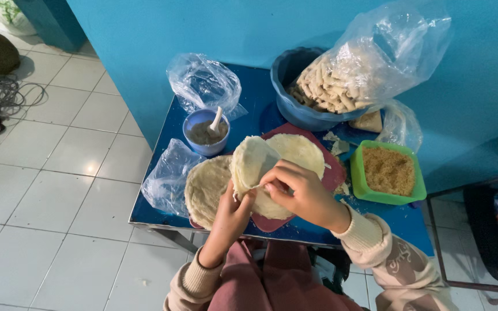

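Note:
My left hand (230, 217) holds up a thin round pale wrapper sheet (251, 163) by its lower edge. My right hand (298, 189) pinches the same sheet at its near edge, peeling it from the stack. A second stack of round wrappers (204, 187) lies flat to the left on a clear plastic bag. Another wrapper (302, 151) rests on a dark red board (334, 175) behind my hands.
A small blue table (255, 98) stands against a blue wall. On it are a blue cup of brown paste with a white spoon (206, 131), a green tub of crumbs (388, 171), a blue basin with a bag of rolled sticks (332, 86), and a crumpled plastic bag (203, 80).

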